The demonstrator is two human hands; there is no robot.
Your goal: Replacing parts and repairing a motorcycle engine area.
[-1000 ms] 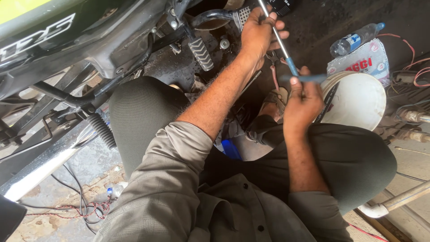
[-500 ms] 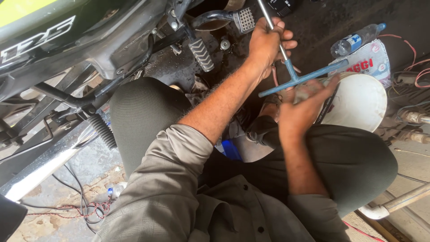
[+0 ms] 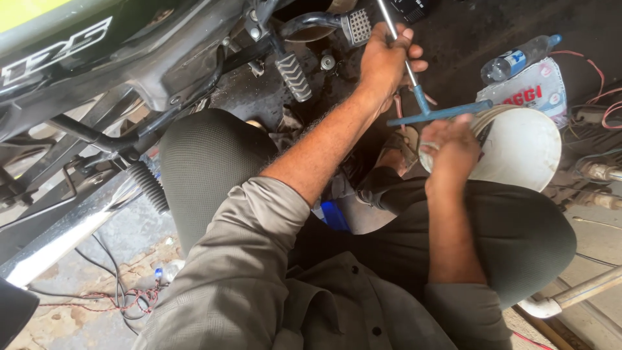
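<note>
Blue T-handle wrench point(image 3: 424, 110): shaft runs up-left, clamped in left hand point(image 3: 385, 61); right hand point(image 3: 450, 149) loosely curled just below crossbar.

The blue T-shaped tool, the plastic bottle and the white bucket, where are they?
blue T-shaped tool point(image 3: 440, 114), head view, on its crossbar.
plastic bottle point(image 3: 518, 60), head view, on its clear body.
white bucket point(image 3: 525, 146), head view, on its white top.
</note>
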